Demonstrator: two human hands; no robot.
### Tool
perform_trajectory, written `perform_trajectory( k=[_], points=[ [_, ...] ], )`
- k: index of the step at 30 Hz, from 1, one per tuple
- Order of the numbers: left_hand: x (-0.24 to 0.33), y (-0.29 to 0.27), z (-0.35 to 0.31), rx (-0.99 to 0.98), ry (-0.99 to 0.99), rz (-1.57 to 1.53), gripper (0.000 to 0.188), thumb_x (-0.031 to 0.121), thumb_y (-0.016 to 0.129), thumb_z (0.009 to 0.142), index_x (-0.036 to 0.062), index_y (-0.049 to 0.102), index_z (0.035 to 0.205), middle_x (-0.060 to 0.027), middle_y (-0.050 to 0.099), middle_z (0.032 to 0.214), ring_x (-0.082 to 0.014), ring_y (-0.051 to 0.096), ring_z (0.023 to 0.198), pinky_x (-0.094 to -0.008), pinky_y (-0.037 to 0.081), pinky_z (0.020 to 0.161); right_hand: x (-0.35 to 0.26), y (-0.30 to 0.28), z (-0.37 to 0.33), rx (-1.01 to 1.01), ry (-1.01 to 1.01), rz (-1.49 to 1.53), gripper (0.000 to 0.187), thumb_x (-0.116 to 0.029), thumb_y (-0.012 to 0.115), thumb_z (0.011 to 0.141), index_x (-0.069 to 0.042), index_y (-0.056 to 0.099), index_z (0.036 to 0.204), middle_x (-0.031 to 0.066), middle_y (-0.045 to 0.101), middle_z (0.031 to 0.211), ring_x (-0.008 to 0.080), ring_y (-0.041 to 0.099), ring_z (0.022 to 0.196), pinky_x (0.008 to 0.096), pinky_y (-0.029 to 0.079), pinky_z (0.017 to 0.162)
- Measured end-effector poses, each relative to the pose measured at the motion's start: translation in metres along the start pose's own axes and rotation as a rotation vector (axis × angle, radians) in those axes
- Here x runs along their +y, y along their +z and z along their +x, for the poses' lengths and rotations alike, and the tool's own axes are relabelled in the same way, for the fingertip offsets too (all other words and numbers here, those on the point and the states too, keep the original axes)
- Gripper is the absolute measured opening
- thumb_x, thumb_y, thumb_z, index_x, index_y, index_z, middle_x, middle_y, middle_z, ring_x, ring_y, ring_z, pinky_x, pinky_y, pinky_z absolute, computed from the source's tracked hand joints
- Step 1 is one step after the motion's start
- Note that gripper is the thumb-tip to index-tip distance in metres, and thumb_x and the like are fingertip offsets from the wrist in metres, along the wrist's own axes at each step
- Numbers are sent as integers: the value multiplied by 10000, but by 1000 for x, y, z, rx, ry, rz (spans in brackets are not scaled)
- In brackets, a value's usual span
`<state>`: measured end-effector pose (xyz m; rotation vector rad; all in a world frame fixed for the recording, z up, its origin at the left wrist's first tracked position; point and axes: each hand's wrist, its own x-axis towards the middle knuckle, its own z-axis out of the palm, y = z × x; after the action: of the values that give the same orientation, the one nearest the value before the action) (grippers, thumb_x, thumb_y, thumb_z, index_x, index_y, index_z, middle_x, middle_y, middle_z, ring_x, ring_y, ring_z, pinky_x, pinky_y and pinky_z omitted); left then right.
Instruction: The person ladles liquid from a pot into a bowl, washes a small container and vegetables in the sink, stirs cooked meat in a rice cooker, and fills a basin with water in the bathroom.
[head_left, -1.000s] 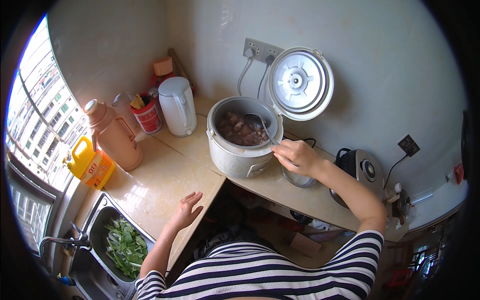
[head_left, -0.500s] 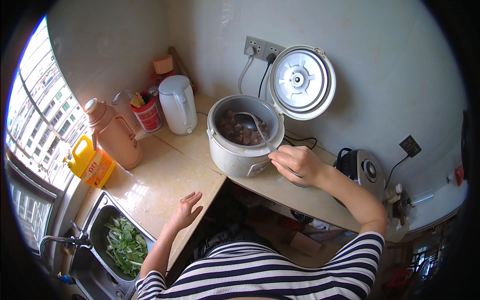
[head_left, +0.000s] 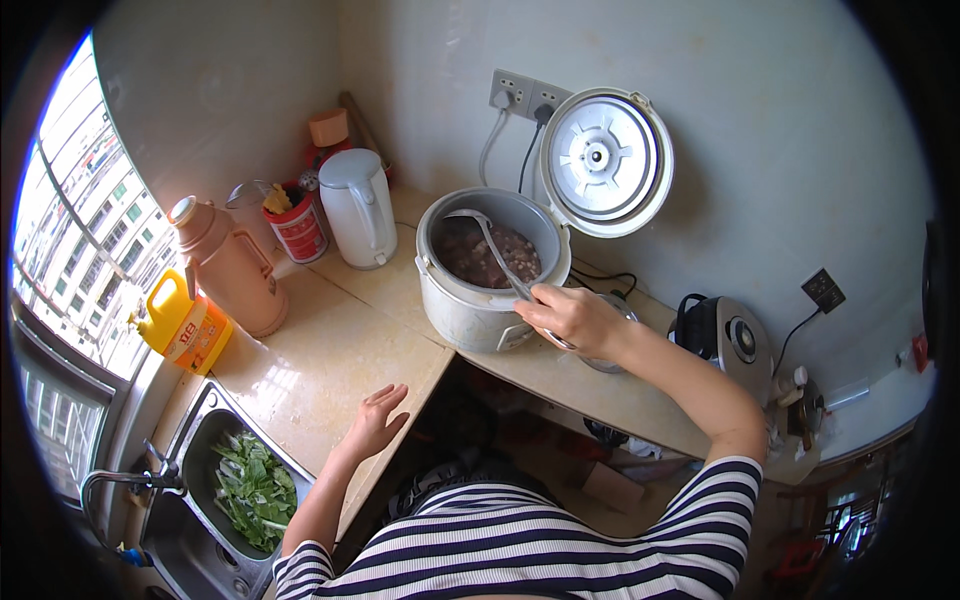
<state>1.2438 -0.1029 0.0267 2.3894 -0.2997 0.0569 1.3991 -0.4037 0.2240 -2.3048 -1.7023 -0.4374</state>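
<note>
My right hand [head_left: 570, 318] is closed round the handle of a metal ladle [head_left: 494, 248]. The ladle leans into a white rice cooker [head_left: 468, 318], its bowl dipped at the left inside the pot. Dark reddish-brown chunky food [head_left: 500, 256] fills the lower part of that pot. Hinged up behind it stands the cooker's round lid [head_left: 610, 158]. My left hand [head_left: 376, 421] hovers at the counter's front edge, fingers stretched out and holding nothing. Partly hidden behind my right hand, a clear glass bowl or lid [head_left: 612, 366] rests on the counter.
Left of the cooker are a white electric kettle [head_left: 358, 212], a red tub [head_left: 298, 232], a pink thermos [head_left: 232, 272] and a yellow jug [head_left: 184, 328]. Leafy greens lie in the sink [head_left: 205, 402] below. A grey appliance [head_left: 728, 345] stands at the right. Black cords run behind the cooker.
The ladle's bowl has moved left and lower into the food. My right hand has shifted slightly left and down, uncovering more of the glass piece. My left hand stays put.
</note>
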Motion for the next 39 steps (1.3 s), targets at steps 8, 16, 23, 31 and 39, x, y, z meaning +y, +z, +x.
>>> perform_trajectory(
  k=[8,16,23,31,39],
  points=[
    [-1,1,-4,25,-12,5,467,124,609,765,21,474,1200,-160,502,1199,-332,425,1158,-400,352,959,24,3,3,69,-18,43,162,-3,541,751,-16,541,912,95,474,702,238,554,615,323,473,526],
    [29,-6,11,-47,16,-107,436,128,588,785,29,479,1196,-161,499,1203,-319,438,1149,-383,345,958,6,2,-29,83,-31,-145,224,-32,552,718,-18,549,941,79,469,734,191,552,638,281,495,580],
    [111,5,63,-364,39,-774,417,181,482,886,35,388,1265,-132,486,1222,-218,463,1132,-332,363,947,-49,56,-70,213,111,-117,280,-60,603,707,-27,587,984,218,502,977,249,593,772,305,514,688],
    [133,49,93,-426,-75,-1452,543,218,537,865,39,273,1306,-79,479,1155,-174,482,1053,-330,377,916,-74,66,-61,275,261,-110,395,-96,522,746,-23,533,1134,157,537,1007,289,545,913,374,444,803],
    [135,23,87,-457,-130,-1411,589,144,576,822,57,268,1317,-80,532,926,-206,547,876,-348,441,813,-59,27,-71,-50,409,29,806,-166,720,634,-166,320,1334,160,341,1252,327,370,1144,443,329,950]
  ],
)
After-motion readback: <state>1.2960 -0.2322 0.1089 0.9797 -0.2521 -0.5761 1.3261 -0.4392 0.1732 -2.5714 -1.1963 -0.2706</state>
